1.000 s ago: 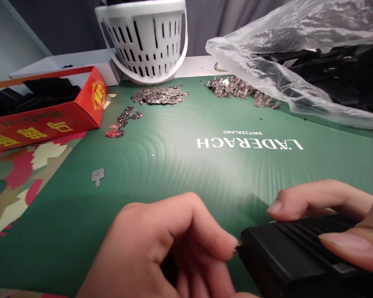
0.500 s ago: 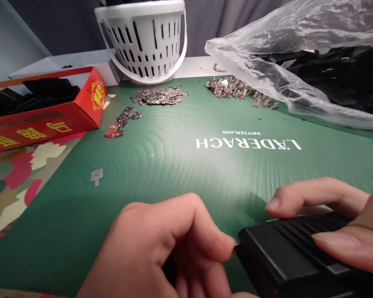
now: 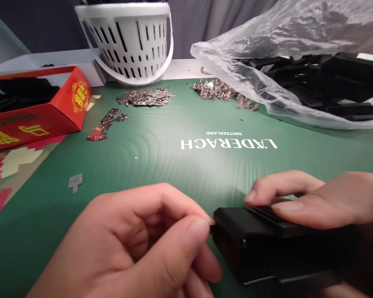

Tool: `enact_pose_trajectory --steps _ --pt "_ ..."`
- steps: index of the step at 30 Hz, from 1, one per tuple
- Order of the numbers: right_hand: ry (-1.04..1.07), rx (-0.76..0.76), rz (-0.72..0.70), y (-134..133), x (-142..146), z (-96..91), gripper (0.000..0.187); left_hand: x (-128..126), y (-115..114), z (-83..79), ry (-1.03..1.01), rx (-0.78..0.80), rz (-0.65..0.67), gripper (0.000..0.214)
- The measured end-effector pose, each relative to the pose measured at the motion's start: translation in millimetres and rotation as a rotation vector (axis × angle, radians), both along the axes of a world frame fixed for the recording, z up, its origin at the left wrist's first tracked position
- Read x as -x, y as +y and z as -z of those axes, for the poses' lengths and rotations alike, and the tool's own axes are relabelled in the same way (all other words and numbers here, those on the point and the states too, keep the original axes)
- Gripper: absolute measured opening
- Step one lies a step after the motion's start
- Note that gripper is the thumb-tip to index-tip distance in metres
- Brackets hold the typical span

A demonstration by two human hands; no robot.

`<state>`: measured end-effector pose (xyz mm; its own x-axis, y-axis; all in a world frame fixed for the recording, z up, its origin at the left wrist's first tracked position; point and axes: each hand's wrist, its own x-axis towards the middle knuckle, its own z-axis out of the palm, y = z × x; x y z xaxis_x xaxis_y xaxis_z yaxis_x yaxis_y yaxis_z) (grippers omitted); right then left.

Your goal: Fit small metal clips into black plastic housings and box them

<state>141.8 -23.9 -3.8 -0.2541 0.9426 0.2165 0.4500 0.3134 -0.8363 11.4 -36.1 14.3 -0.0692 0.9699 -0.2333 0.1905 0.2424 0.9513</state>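
My right hand (image 3: 335,203) grips a black plastic case (image 3: 261,248) with ribs on its top, thumb on the ribbed part and fingers around the far side. My left hand (image 3: 133,244) is closed in a pinch at the case's left end. A thin dark sliver shows between its thumb and index finger, against the case; what it is stays hidden. To the left of that hand, a single flat T-shaped metal plate (image 3: 76,182) lies on the green mat (image 3: 161,165).
Farther back lie a pile of metal plates (image 3: 146,97), a smaller group of plates (image 3: 107,122) and a heap of metal springs (image 3: 220,91). A red box (image 3: 65,107) holds black parts at left. Behind stand a white basket (image 3: 133,45) and a clear plastic bag (image 3: 236,62) of black parts.
My left thumb has come up into view and presses against the index finger. The case has turned to show more of its near side. The whole scene has shifted left in view.
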Motion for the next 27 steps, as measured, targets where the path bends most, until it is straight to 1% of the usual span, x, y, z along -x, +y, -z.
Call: enact_pose_trajectory --steps 3,6,8,10,13,17,21,23,27 --pt "0.092 -0.05 -0.089 -4 -8 5.8 0.021 4 5 -1.2 -0.003 0.036 0.054 0.019" --pt "0.058 -0.087 -0.052 -4 -12 7.1 0.023 12 9 4.6 -0.062 0.121 0.113 0.01" --pt "0.008 -0.093 -0.018 -3 -13 7.6 0.026 14 10 7.5 -0.097 0.205 0.102 0.009" --pt "-0.038 -0.08 -0.001 -3 -13 9.7 0.03 12 10 7.4 -0.091 0.25 0.084 0.011" --pt "-0.066 -0.046 0.013 -4 -14 15.8 0.036 8 11 4.1 -0.054 0.236 0.065 0.009" --pt "-0.068 0.004 0.045 -8 -15 21.7 0.035 9 13 3.6 -0.073 0.251 0.045 0.005" --pt "-0.048 0.07 0.035 -10 -16 19.0 0.036 17 16 7.8 -0.08 0.294 0.07 0.002" --pt "-0.014 0.091 0.054 -10 -16 17.2 0.035 20 16 9.3 -0.095 0.314 0.063 0.003" --pt "0.042 0.09 0.103 -9 -14 16.9 0.028 22 13 12.8 -0.066 0.256 0.047 0.004"
